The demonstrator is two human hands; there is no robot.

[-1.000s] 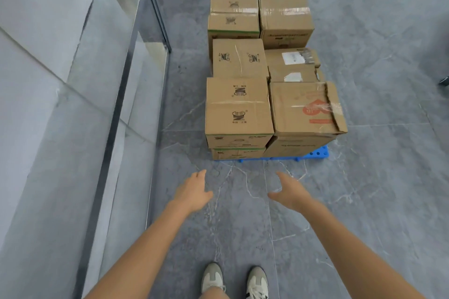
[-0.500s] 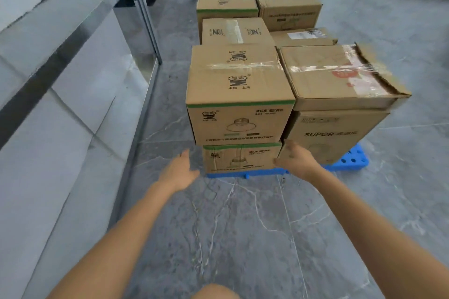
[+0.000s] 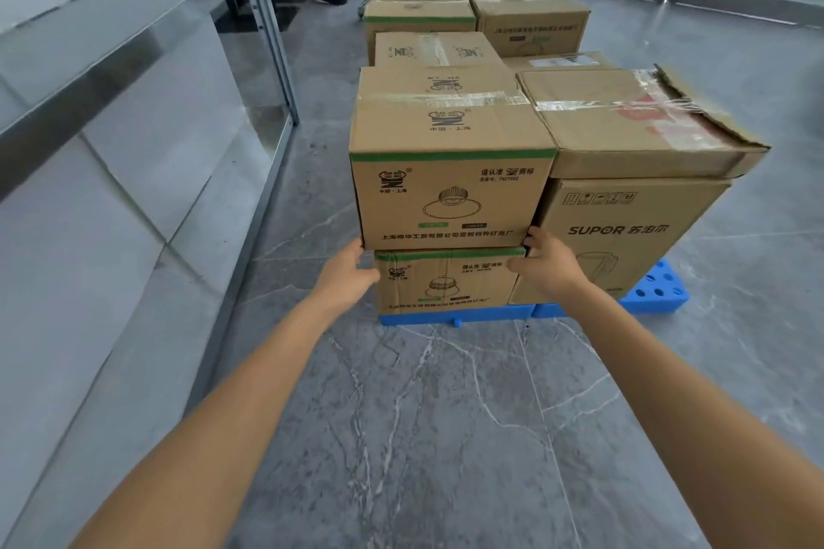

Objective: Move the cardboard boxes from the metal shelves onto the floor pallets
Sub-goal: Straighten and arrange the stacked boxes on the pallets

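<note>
Two bare hands reach to the near stack at mid-frame, one at each bottom corner of the upper lamp box (image 3: 450, 201), a square brown carton with a green stripe, taped top and a printed lamp outline. The right hand (image 3: 548, 263) curls its fingers round that box's lower right corner, in the gap beside the SUPOR box (image 3: 624, 236). The left hand (image 3: 352, 272) sets its thumb at the lower left corner; its fingers are hidden behind the side, so I cannot tell whether it has closed. The upper lamp box sits on a shorter lower lamp box (image 3: 446, 281), which rests on a perforated blue plastic pallet (image 3: 655, 294). On the SUPOR box lies a flat carton (image 3: 624, 120) with a torn, wrinkled flap. A shiny metal shelf (image 3: 111, 36) fills the left of the frame over grey veined floor (image 3: 423, 437) tiles.
</note>
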